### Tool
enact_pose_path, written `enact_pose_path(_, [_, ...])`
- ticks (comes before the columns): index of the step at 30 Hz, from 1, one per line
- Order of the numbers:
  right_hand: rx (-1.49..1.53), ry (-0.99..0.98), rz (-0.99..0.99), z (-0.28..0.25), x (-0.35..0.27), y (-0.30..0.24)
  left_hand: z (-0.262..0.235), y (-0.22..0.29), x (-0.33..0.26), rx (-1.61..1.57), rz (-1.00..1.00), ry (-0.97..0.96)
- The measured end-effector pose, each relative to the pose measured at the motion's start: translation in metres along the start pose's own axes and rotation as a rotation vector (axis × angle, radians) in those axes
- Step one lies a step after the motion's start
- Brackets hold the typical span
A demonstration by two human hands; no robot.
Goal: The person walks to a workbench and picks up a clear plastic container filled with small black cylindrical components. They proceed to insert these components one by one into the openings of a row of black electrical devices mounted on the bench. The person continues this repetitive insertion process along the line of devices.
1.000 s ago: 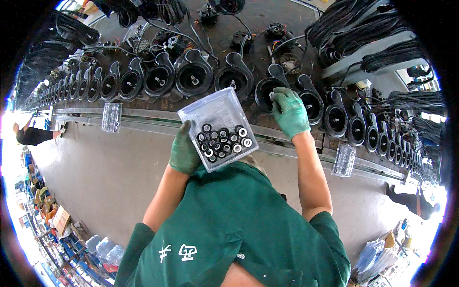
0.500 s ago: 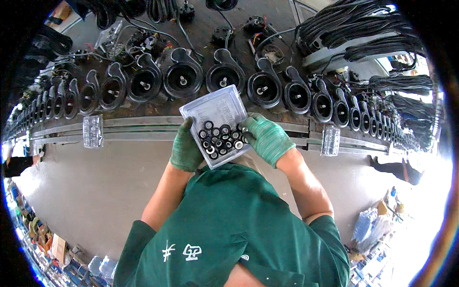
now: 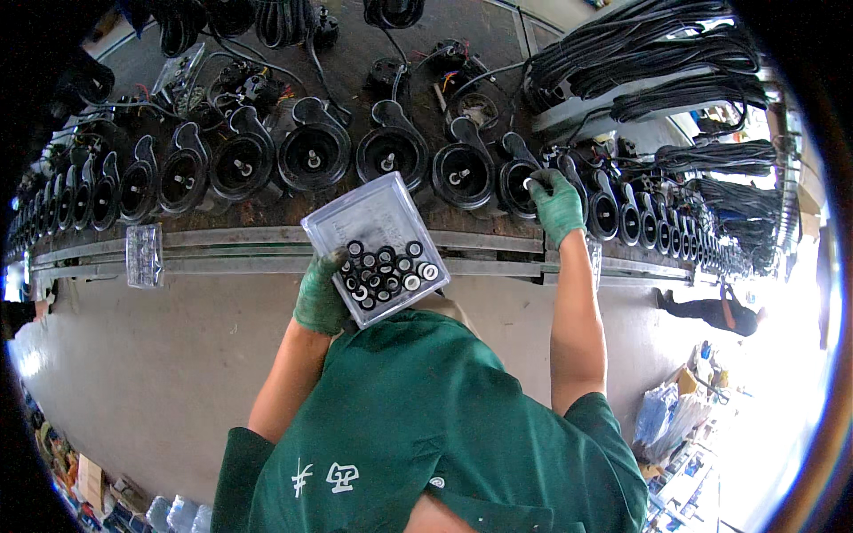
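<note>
In my gloved left hand [image 3: 321,298] is a clear plastic box [image 3: 378,206], gripped by its left side and tilted. Small black rings [image 3: 386,254] with pale centres lie heaped in its near half. My right hand [image 3: 561,206], in the same green glove, reaches over the bench with fingers pinched together. A small pale-faced ring [image 3: 530,184] shows at its fingertips, just over the right side of a round black housing [image 3: 515,188]. Other such housings, like this one [image 3: 388,158] with a metal shaft in its middle, stand in a long row behind the box.
Black cable coils [image 3: 653,53] are stacked at the back right. Wired motor parts [image 3: 449,55] lie on the dark bench behind the housings. A metal rail [image 3: 231,238] runs along the bench front, with a clear plastic holder [image 3: 144,256] on it. Another person [image 3: 715,311] is far right.
My right hand has left the box and moved right and away to a housing, with a small ring at its fingertips. My left hand and the box have shifted slightly left in view.
</note>
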State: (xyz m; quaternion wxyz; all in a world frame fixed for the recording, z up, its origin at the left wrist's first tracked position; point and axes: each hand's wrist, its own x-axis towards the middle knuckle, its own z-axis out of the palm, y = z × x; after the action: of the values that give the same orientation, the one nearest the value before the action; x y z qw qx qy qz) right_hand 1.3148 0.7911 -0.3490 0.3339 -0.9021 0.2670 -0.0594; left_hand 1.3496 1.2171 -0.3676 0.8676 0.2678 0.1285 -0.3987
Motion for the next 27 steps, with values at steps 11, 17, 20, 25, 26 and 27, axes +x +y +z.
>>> enact_pose_path(11, [-0.097,-0.077,-0.235,-0.008,0.022,0.015,0.047,-0.044,0.011,-0.084,0.121,0.077])
enact_pose_path(17, [0.041,-0.277,-0.702,-0.055,-0.035,-0.050,0.085,-0.070,0.031,-0.099,0.060,0.111])
enact_pose_path(20, [-0.153,-0.320,-0.832,-0.060,-0.056,-0.061,0.098,-0.087,0.042,-0.126,0.051,0.071])
enact_pose_path(25, [-0.264,-0.526,-0.686,-0.060,-0.063,-0.035,0.098,-0.107,0.056,-0.186,0.038,0.094])
enact_pose_path(26, [-0.276,-0.575,-0.632,-0.062,-0.062,-0.034,0.100,-0.109,0.057,-0.200,0.042,0.101])
enact_pose_path(27, [-0.287,-0.624,-0.578,-0.064,-0.060,-0.033,0.102,-0.112,0.058,-0.203,0.044,0.124])
